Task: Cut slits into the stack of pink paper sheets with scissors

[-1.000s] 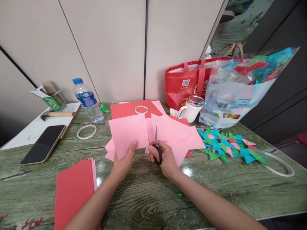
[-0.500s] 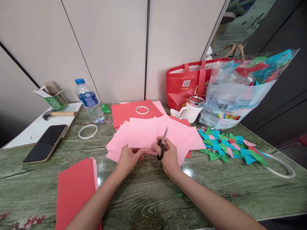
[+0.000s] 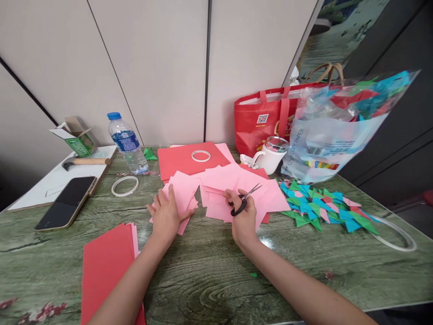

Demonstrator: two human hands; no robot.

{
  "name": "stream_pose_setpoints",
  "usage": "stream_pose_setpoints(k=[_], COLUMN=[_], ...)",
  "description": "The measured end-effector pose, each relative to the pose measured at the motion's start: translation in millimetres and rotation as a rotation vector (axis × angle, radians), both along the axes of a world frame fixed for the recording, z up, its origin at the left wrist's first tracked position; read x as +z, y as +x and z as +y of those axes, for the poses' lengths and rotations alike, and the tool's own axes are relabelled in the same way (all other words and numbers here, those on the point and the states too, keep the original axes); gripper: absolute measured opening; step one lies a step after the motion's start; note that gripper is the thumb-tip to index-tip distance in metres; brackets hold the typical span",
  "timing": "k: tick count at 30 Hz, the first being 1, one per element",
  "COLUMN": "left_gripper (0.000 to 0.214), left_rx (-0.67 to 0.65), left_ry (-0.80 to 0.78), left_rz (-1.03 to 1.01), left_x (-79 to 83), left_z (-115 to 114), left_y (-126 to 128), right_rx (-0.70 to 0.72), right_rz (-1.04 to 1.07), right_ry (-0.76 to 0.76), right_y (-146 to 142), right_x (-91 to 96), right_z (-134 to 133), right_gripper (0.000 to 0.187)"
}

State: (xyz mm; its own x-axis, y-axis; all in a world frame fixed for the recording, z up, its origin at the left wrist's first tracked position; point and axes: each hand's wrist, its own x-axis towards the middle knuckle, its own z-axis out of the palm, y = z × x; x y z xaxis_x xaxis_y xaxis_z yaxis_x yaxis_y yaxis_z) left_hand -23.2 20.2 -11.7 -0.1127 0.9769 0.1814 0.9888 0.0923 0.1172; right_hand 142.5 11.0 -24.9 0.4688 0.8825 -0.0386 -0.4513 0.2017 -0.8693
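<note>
My left hand (image 3: 166,213) rests with fingers spread on a loose stack of pink paper pieces (image 3: 184,183), its thumb reaching toward the stack's right edge. In my right hand (image 3: 244,223) is a small pair of scissors (image 3: 240,208) with black handles, the blades pointing up and to the right. That hand is over a second fanned pile of pink paper (image 3: 219,176), its fingertips close to or touching the upper sheets. A narrow gap separates the two pink piles near the table's middle.
Behind the piles lie red sheets (image 3: 176,158) with a tape roll (image 3: 200,156). Red paper (image 3: 106,271) sits front left, near a phone (image 3: 66,203) and a water bottle (image 3: 126,144). Rightward are a white mug (image 3: 270,158), folded paper triangles (image 3: 314,205) and a plastic bag (image 3: 331,140).
The pink sheet held up between both hands is lowered. My left hand has moved left and spread over the left stack; my right hand has shifted slightly right, its scissors tilting rightward.
</note>
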Motion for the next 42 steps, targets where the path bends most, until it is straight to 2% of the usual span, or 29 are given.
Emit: stream_pose_setpoints(k=[6,10,14,21,24,29,32,34,36,39,42], left_gripper=[0.084,0.085,0.087,0.094,0.097,0.097,0.097,0.099,0.100,0.095,0.079], left_rx=[0.006,0.003,-0.036,-0.213,-0.331,-0.492,-0.514,-0.501,-0.474,-0.427,-0.365], left_ry=[0.099,0.262,0.378,0.609,0.668,0.666,0.667,0.654,0.631,0.594,0.441], left_rz=[-0.047,-0.220,-0.404,-0.671,-0.783,-0.737,-0.696,-0.741,-0.897,-1.244,-1.456], left_x=[2.6,6.6,7.4,6.5,7.2,5.0,3.9,4.7,7.0,11.1,13.7], left_z=[-2.0,-2.6,-0.6,-0.4,-4.5,-11.7,-13.0,-13.1,-13.3,-14.3,-14.5], left_y=[4.0,5.2,3.0,6.2,12.6,21.1,22.1,22.0,22.2,23.4,23.2], right_rx=[0.029,0.080,0.206,0.362,0.411,0.444,0.404,0.374,0.336,0.279,0.244], right_rz=[-0.053,-0.068,-0.083,-0.147,-0.151,-0.201,-0.251,-0.237,-0.192,-0.105,-0.011], right_ry=[0.023,0.032,0.035,0.025,-0.006,0.020,0.014,0.009,0.016,0.014,-0.035], right_y=[-2.5,-4.4,-6.5,-8.5,-9.0,-8.8,-8.4,-8.0,-7.3,-6.0,-5.0], right_x=[1.4,3.7,4.5,4.3,7.6,8.8,5.6,3.3,1.7,1.8,3.6], right_z=[-5.3,-6.9,-9.1,-12.4,-13.6,-15.5,-14.6,-12.9,-10.9,-8.9,-7.0], right_gripper=[0.031,0.033,0.032,0.033,0.036,0.035,0.030,0.029,0.029,0.028,0.030])
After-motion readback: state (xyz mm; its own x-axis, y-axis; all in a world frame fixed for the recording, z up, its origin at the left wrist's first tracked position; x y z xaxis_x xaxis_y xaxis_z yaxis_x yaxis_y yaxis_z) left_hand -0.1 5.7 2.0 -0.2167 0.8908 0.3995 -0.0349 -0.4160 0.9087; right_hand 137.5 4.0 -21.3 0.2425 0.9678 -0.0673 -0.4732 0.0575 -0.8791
